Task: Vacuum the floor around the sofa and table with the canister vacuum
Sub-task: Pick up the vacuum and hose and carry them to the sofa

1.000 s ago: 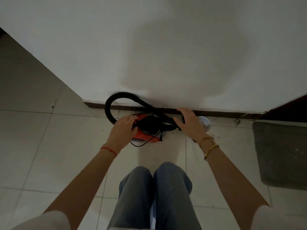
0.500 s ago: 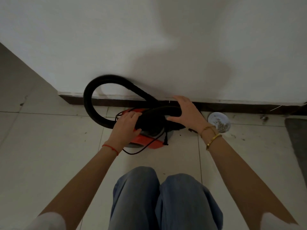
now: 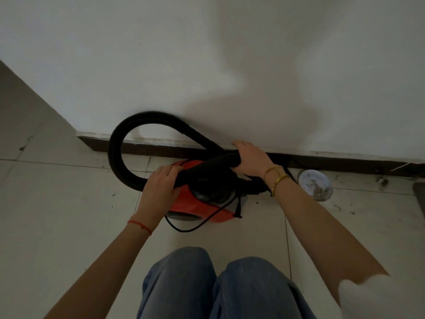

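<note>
- Orange vacuum on the floor against the wall, hose looped beside it.
- Right hand now curled round the hose, no longer flat near the skirting.
- Left hand gripping the hose over the body.
- Ready for uncoiling; vacuuming not yet begun.
- Small dish just right.

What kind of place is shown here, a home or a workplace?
Probably a room in a home, at the foot of a wall: pale floor tiles, a dark baseboard under a white wall, and a small red canister vacuum with its hose.
</note>
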The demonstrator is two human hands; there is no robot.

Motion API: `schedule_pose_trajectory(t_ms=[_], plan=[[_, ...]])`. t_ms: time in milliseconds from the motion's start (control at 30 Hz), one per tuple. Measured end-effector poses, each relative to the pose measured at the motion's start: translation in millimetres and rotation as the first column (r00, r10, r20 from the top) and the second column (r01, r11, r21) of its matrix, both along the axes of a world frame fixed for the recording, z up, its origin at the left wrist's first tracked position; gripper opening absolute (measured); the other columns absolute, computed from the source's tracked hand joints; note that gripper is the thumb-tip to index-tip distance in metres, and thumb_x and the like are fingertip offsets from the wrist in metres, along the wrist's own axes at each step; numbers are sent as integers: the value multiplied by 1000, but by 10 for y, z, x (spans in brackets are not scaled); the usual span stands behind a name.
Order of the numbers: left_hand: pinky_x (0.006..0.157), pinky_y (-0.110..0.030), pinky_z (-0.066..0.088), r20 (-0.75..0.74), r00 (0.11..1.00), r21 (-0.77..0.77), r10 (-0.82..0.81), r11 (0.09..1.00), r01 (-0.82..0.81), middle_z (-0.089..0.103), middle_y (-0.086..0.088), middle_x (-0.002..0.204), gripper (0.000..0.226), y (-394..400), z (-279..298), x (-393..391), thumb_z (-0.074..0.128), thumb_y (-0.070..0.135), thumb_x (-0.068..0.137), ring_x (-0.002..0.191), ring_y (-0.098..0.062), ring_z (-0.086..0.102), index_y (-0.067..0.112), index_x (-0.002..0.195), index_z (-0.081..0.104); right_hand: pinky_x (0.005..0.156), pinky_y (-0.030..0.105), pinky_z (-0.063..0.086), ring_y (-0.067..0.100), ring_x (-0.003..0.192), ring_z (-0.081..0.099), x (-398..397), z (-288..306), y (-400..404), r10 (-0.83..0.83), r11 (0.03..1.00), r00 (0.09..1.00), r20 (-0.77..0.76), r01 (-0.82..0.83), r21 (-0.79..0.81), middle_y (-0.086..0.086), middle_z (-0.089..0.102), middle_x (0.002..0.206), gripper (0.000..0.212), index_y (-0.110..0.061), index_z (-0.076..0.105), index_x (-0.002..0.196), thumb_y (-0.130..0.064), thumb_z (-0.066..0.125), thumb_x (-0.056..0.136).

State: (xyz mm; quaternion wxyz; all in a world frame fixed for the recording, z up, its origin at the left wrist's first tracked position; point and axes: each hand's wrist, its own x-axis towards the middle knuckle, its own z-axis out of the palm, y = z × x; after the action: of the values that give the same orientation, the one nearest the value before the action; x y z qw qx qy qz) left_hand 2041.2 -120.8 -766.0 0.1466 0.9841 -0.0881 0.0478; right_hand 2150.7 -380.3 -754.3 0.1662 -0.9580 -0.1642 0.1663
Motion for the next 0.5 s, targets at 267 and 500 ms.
schedule_pose_trajectory(t_ms=[267,500], plan=[[69,-34,46,86,983,47,162,985,-166,56,-8,95,34,100,-96,-64,76,6,72,82,-24,51,8,103,61,97,37,47,27,115,55,268,-79,116,33,999,990,-138,-36,-18,12,55,133,69,-12,46,136,-29,74,76],[70,-32,46,55,981,16,184,983,-185,56,-4,96,40,-3,-155,-79,71,0,68,84,-21,51,11,105,60,108,29,32,20,128,44,504,205,12,79,993,827,-556,-13,121,-2,44,142,77,-16,39,143,-62,56,83]])
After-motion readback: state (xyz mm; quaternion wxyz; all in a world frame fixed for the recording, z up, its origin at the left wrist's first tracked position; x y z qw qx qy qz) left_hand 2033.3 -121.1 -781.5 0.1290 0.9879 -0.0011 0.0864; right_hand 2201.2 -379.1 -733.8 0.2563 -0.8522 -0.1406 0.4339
